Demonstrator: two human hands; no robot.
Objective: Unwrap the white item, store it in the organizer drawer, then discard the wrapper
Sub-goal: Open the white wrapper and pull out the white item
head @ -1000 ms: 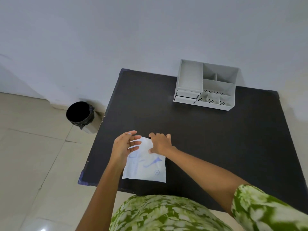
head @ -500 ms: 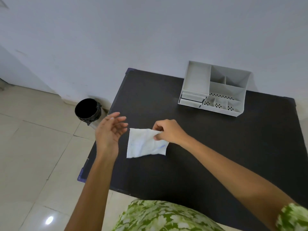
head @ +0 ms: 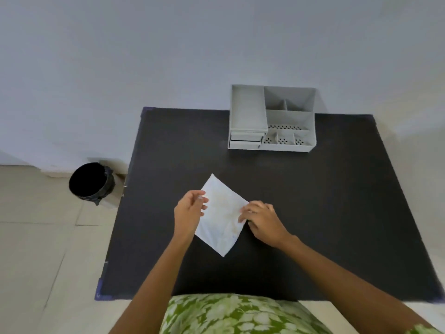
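White wrapped item point(head: 221, 215), black table point(head: 313, 201), grey organizer point(head: 289, 119), black bin point(head: 90, 180), green leaf-print garment point(head: 231, 314).

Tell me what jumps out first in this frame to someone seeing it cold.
The white wrapped item stands out against the black table, turned like a diamond near the front centre, with the left hand at its left edge and the right hand pinching its right corner. Next, the grey organizer sits at the table's far edge by the wall, and a black-lined bin stands on the floor to the left.
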